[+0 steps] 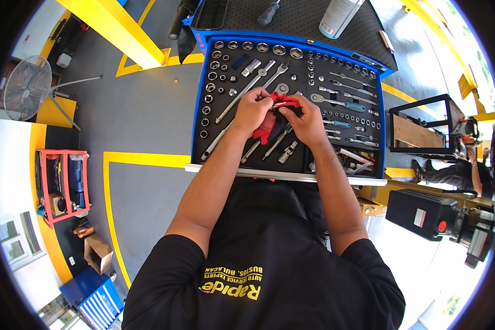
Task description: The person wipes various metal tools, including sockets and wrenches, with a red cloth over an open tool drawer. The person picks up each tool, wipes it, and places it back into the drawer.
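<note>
Both of my hands are over an open tool drawer, bunching a red cloth. My left hand pinches the cloth from the left. On its other side, my right hand grips it with thumb and fingers. A thin pale edge shows in the folds between my fingertips, too small to name. Beneath lies a black foam insert holding chrome sockets, long bars and extensions, a universal joint, and ratchets with blue-grey grips.
On the cabinet's top are a screwdriver, a spray can and a dark phone-like slab. A yellow post and a fan stand left. Another person is at the far right beyond a black frame.
</note>
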The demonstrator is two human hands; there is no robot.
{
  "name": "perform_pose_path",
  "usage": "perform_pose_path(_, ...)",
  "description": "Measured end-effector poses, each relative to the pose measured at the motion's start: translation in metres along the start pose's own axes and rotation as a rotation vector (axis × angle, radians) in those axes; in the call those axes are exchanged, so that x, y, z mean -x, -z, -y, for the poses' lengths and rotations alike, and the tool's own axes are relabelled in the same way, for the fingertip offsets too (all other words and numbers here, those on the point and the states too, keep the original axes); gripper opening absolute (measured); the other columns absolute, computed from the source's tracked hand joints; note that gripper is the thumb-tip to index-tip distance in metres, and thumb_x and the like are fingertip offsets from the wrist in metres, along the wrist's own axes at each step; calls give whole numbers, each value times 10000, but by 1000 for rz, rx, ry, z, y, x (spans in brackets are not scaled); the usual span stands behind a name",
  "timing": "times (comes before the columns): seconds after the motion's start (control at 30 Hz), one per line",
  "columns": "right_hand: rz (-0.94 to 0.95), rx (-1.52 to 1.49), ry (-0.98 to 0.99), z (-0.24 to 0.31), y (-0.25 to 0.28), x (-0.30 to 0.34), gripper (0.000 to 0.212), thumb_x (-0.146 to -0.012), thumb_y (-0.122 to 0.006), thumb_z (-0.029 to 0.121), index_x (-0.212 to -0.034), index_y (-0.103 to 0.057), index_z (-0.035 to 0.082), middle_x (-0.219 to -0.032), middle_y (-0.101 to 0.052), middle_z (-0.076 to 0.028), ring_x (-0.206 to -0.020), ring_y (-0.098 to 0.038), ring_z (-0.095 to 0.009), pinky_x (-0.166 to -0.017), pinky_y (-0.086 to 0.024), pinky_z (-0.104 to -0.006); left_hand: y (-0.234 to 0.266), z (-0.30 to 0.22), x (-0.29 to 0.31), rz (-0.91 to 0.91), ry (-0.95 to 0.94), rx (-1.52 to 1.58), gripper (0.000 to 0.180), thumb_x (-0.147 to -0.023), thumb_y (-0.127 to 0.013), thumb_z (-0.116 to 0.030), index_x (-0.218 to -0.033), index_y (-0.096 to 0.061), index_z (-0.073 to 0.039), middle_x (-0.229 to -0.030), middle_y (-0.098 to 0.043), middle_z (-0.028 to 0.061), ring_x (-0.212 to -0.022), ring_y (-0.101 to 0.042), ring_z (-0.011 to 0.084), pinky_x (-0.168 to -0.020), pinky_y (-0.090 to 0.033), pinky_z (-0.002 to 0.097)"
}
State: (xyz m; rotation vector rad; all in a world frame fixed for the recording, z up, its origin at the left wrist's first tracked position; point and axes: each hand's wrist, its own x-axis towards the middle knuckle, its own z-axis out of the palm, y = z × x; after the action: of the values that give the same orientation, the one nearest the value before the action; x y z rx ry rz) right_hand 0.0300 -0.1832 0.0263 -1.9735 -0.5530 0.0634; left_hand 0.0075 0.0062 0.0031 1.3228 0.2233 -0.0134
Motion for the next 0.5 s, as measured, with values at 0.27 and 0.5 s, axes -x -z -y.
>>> perform_pose_path(0.27, -21, 44, 68, 1, 1, -1, 329, -899, -832, 168, -1167, -702, 27, -964, -728, -138, -864, -702, -264, -774, -534, -364, 0, 1, 0, -3, -23, -16, 54, -891, -638, -36, -841, -658, -30, -762, -568, -43, -685, -484, 32, -607, -393, 227)
perform_pose_path(0.5, -9, 77, 38, 4, 1, -1, 337, -887, -844, 185, -1146, -706, 19, -969, -727, -135, -858, -696, -283, -761, -532, -373, 0, 0, 0, 3, -16, 8, 64, -882, -641, -31, -819, -651, -26, -747, -565, -43, -674, -477, 32, -597, -387, 231)
